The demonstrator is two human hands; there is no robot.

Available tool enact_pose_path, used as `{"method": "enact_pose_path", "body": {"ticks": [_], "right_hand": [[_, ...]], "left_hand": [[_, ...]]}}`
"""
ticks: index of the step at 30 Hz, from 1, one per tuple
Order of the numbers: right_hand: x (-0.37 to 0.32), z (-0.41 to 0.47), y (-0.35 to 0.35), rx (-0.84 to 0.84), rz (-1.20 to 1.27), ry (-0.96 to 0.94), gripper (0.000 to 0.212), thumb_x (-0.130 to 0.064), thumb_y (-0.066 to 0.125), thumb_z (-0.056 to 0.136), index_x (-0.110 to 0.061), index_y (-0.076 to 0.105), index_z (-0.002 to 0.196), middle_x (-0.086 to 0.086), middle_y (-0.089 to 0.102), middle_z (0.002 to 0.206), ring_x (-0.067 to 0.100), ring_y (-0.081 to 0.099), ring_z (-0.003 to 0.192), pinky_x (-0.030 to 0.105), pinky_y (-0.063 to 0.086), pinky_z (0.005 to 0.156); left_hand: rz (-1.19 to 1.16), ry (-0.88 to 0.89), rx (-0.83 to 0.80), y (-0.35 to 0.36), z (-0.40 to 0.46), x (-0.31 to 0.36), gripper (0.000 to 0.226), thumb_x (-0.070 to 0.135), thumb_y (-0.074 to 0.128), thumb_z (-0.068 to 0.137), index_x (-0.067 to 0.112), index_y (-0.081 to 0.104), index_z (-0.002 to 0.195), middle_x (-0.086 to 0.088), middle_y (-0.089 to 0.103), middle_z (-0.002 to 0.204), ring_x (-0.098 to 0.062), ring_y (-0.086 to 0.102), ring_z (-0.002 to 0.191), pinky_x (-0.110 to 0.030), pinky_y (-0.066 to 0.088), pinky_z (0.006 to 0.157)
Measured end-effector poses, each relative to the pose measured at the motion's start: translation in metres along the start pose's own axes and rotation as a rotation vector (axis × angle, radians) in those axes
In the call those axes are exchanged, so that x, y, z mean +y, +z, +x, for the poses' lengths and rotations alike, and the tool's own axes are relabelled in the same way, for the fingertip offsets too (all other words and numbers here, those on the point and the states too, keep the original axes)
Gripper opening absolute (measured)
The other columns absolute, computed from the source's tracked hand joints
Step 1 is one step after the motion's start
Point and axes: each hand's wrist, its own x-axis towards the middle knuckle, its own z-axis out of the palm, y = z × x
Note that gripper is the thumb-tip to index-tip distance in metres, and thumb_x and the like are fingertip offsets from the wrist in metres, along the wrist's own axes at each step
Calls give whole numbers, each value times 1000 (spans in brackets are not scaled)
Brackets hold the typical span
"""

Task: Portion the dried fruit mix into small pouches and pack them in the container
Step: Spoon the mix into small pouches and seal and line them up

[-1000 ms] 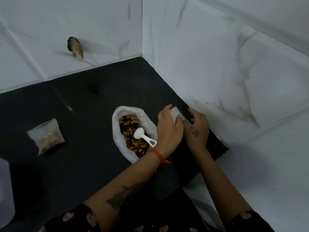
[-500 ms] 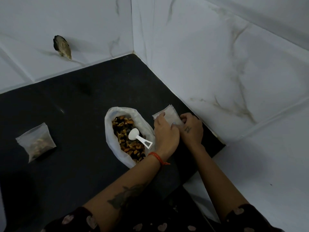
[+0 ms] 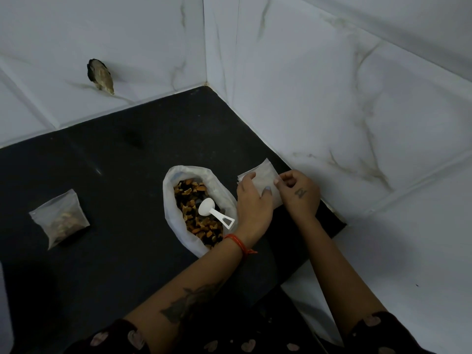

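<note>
At the bottom of the frame two forearms in dark heart-print sleeves reach up over the black worktop [image 3: 107, 190] to the stack of empty pouches [image 3: 265, 173], right of centre against the tiled wall. The step in hand looks to be peeling one pouch off that stack, and to do it well only the top sheet should be lifted while the rest stays pinned flat, so that a single pouch comes free and can be opened for filling. The left hand [image 3: 252, 200], with a red thread at the wrist, lies on the stack with its fingers extended and its thumb pressing down on the film; it clasps nothing. The right hand [image 3: 300, 192] has its fingers curled and appears to nip the right edge of the top pouch between thumb and forefinger, though the contact itself is small and dim. Just left of the hands sits the open bag of dried fruit mix [image 3: 198, 208], mouth rolled wide, with the white scoop [image 3: 213, 212] resting on the fruit, its handle pointing towards the left wrist. Well apart at the left edge lies one filled pouch [image 3: 60, 219]. No container can be made out with certainty. Farther up, a dark hole [image 3: 100, 76] mars the wall tile.
</note>
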Motion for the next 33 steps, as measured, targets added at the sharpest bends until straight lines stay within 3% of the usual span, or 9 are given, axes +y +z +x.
{"method": "enact_pose_path", "body": {"ticks": [10, 13, 16, 19, 22, 25, 29, 31, 33], "right_hand": [[-4, 3, -3, -49, -45, 19, 20, -30, 63, 88, -15, 69, 100, 1, 70, 96, 14, 61, 82, 27, 49, 73], [-7, 3, -7, -51, -20, 41, 21, -32, 62, 88, -16, 70, 99, 0, 69, 98, 13, 60, 82, 26, 48, 72], [-14, 2, -16, -60, 95, 70, 17, -30, 64, 86, -16, 71, 93, 1, 70, 93, 11, 59, 77, 24, 47, 69], [-30, -7, -27, -44, 295, 75, 7, -24, 67, 84, -18, 70, 86, 1, 70, 82, 12, 63, 72, 29, 54, 70], [-53, -20, -37, -59, 433, -35, 3, -16, 67, 84, -19, 68, 85, -3, 67, 76, 10, 63, 72, 23, 51, 66], [-75, -34, -42, -166, 441, -215, 3, -16, 66, 86, -15, 67, 89, -3, 69, 80, 10, 66, 77, 24, 54, 68], [-96, -53, -39, -352, 468, -347, 11, -12, 69, 83, -22, 64, 84, -2, 70, 82, 8, 67, 81, 27, 57, 75], [-101, -61, -34, -475, 502, -362, 12, -9, 69, 82, -16, 67, 91, 1, 71, 88, 11, 68, 85, 31, 57, 79], [-105, -67, -29, -615, 564, -330, 19, -7, 70, 80, -11, 67, 98, 4, 72, 93, 15, 68, 89, 31, 56, 80]], "left_hand": [[-10, 10, 3, -3, -3, 2, 47, 18, 47, 96, 13, 32, 141, -7, 33, 146, -17, 36, 130, -17, 30, 90], [-19, 18, 1, -5, -3, 3, 46, 18, 48, 96, 14, 34, 139, -6, 35, 144, -18, 38, 129, -23, 35, 97], [-70, 25, 8, -7, -2, 4, 48, 20, 51, 94, 14, 34, 139, -7, 38, 141, -21, 43, 126, -36, 41, 103], [-138, 38, 31, -12, -3, 9, 61, 29, 57, 92, 16, 27, 143, -4, 35, 145, -18, 38, 129, -34, 37, 106], [-276, 50, 36, -22, -6, 18, 80, 47, 65, 82, 17, 23, 144, -1, 38, 143, -14, 40, 127, -35, 39, 106], [-471, 34, 10, -41, -10, 28, 100, 56, 73, 69, 20, 19, 146, -1, 48, 135, -12, 51, 121, -33, 45, 101], [-570, 16, -9, -73, -15, 25, 100, 50, 77, 66, 23, 23, 146, -2, 52, 132, -17, 56, 118, -37, 48, 99], [-552, 34, -4, -89, -18, 20, 90, 51, 79, 62, 13, 41, 135, -10, 59, 123, -24, 61, 112, -41, 50, 95], [-522, 65, 3, -103, -23, 13, 62, 42, 77, 71, 8, 54, 116, -12, 66, 107, -24, 66, 102, -35, 54, 88]]}}
